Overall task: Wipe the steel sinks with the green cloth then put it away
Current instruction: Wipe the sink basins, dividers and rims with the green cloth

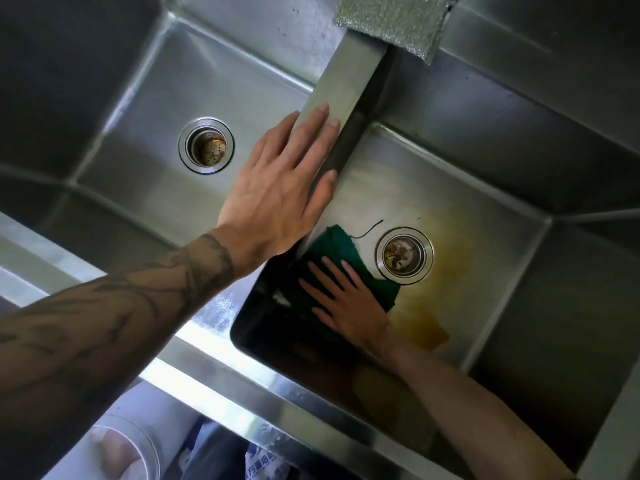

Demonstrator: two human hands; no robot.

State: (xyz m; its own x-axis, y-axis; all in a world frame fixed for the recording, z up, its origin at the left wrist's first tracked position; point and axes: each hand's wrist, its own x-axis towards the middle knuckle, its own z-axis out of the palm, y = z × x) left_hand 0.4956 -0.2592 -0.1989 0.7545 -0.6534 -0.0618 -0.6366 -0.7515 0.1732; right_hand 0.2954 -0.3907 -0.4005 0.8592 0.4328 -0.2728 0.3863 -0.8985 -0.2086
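Note:
Two steel sinks lie side by side, the left sink (138,109) and the right sink (485,188), split by a steel divider (343,84). My left hand (280,188) rests flat on the divider with straight fingers. The green cloth (332,244) lies on the floor of the right sink, just left of its drain (404,255). My right hand (346,303) presses flat on the cloth, fingers spread. A dark thread trails from the cloth's upper edge.
A brownish-yellow stain (426,323) spreads around and below the right drain. The left sink has its own drain (206,145). A silvery scouring pad (391,22) hangs over the divider's far end. The front steel rim (214,386) runs below, with a white container (121,448) underneath.

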